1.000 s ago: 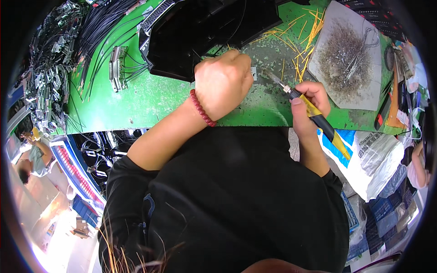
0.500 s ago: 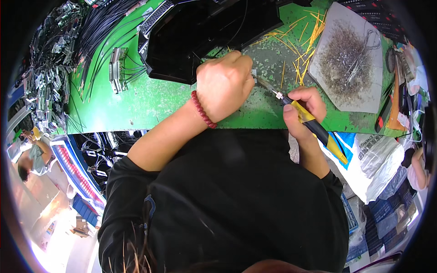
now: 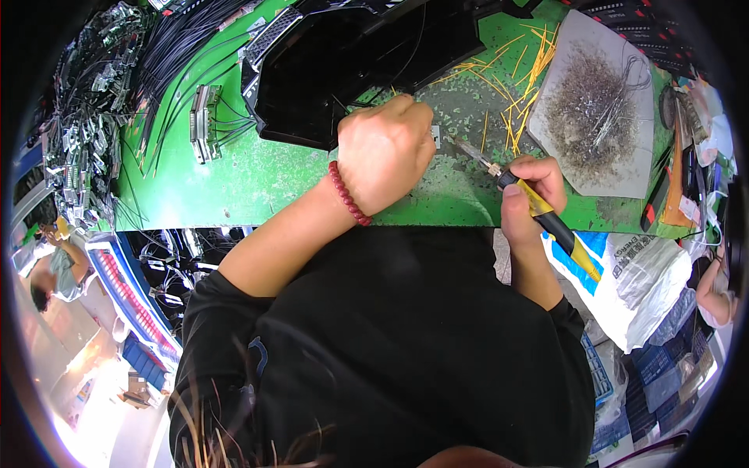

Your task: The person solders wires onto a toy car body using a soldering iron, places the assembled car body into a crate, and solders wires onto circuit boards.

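Two hands work a small part at the front edge of a green counter, a soldering iron angled in from the right.

At far left, bundles of thin black cables with grey connector blocks (image 3: 204, 123) lie on the green counter (image 3: 234, 183), set back from the working spot. A large glossy black moulded plastic housing (image 3: 351, 62) sits just behind the hands. The left hand (image 3: 386, 152), a dark red bead bracelet (image 3: 349, 195) at its wrist, is curled knuckles-up with fingers pressed together over a small grey metal piece (image 3: 436, 137), seemingly pinning it steady; the grip underneath is hidden. The right hand (image 3: 530, 191) is closed pen-style around a yellow-and-black-handled soldering iron (image 3: 546, 218), its tip slanting up-left to touch that piece. Beyond, yellow wire offcuts (image 3: 519, 93) and a grey sheet heaped with fine wire trimmings (image 3: 597, 117) lie near.
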{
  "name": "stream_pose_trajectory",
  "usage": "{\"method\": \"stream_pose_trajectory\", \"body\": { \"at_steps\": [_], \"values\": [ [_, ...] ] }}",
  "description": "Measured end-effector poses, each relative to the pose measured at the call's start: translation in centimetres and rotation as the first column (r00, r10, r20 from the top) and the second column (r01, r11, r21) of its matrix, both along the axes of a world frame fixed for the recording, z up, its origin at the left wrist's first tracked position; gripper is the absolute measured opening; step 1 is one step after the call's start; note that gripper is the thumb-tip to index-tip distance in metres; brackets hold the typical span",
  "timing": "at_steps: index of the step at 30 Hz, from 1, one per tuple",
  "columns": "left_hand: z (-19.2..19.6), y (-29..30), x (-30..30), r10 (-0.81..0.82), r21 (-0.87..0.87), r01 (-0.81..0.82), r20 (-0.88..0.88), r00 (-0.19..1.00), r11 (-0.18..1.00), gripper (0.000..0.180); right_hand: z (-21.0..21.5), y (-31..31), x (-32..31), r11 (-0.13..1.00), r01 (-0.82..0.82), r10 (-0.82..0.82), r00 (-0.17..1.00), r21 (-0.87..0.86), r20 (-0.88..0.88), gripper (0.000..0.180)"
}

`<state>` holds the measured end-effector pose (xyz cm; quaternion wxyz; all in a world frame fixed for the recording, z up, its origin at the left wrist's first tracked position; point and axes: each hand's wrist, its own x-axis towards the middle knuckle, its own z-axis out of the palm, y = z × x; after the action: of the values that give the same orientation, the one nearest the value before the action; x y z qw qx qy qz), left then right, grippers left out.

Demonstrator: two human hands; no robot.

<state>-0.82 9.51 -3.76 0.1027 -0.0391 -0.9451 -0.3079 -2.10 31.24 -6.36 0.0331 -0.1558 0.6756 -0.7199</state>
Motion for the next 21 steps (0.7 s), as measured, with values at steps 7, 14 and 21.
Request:
{"method": "stream_pose_trajectory", "body": {
  "at_steps": [7, 14, 21],
  "values": [
    [0.2, 0.0, -0.1, -0.003, -0.017, 0.003, 0.022, 1.000, 1.000, 0.011, 0.1, -0.1, -0.1, 0.999, -0.013, 0.015, 0.999, 0.041, -0.047, 0.027],
    [0.3, 0.0, -0.1, -0.014, -0.040, 0.014, -0.002, 1.000, 0.999, 0.011, 0.9, -0.7, 0.2, 0.989, 0.096, -0.084, 0.992, 0.114, -0.098, 0.031],
    [1.0, -0.3, -0.1, -0.048, -0.110, 0.045, -0.029, 0.998, 0.993, 0.011, 2.2, -0.8, -1.0, 0.981, -0.134, 0.129, 0.990, 0.137, 0.050, 0.047]
  ]
}}
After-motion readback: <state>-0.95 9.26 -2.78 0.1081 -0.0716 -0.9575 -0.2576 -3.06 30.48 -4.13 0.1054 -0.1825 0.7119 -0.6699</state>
